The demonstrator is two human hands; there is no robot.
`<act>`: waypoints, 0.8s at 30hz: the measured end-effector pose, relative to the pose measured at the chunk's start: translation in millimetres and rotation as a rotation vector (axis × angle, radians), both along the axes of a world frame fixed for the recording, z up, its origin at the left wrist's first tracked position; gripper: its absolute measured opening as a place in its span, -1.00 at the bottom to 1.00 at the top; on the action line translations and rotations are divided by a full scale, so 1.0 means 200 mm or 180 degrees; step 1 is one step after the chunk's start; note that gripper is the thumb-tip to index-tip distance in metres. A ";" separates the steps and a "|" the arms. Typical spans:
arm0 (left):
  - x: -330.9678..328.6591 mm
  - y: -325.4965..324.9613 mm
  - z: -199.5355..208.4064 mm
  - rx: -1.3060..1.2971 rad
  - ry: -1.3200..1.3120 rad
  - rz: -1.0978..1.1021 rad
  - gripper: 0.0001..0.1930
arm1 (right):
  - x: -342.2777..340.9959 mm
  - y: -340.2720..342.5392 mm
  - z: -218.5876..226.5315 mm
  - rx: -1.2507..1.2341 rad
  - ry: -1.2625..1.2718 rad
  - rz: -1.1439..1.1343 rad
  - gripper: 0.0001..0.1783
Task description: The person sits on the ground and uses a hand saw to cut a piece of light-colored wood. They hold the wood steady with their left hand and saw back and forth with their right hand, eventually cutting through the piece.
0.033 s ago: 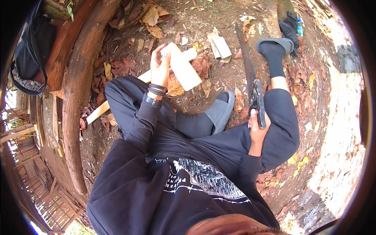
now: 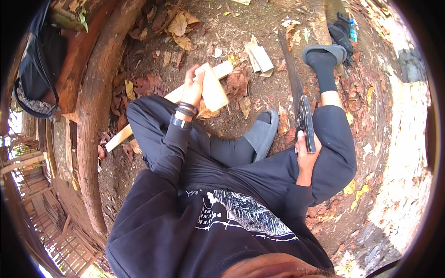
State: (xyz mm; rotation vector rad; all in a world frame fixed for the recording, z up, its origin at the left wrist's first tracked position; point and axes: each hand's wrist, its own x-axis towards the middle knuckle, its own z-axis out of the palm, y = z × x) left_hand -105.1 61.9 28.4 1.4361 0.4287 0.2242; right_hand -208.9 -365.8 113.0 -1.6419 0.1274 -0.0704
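Observation:
My left hand (image 2: 193, 85) is closed on the upper left edge of a short, flat piece of pale wood (image 2: 213, 88), which it holds tilted above the ground. Under that hand and my left knee runs a longer pale wooden strip (image 2: 121, 138). Wrapped round the dark handle of a machete (image 2: 293, 76), my right hand (image 2: 307, 150) rests by my right thigh. The machete's long dark blade points up and away from me, between my two feet, apart from the wood.
A pale split chunk of wood (image 2: 259, 56) lies among dry leaves (image 2: 238, 78) beyond my left sandal (image 2: 262, 134). Thick logs (image 2: 95, 116) line the left side, with a black bag (image 2: 39, 74) on them. Dark gear (image 2: 340, 34) lies beyond my right foot.
The pale wood in my left hand has turned to a narrower angle and shifted slightly toward me. My right hand and the machete have barely moved.

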 end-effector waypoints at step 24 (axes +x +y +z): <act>1.77 -0.42 0.11 0.3360 0.0249 0.0244 -0.11 | -0.03 -0.07 0.03 -0.0487 -0.0194 0.0008 -0.80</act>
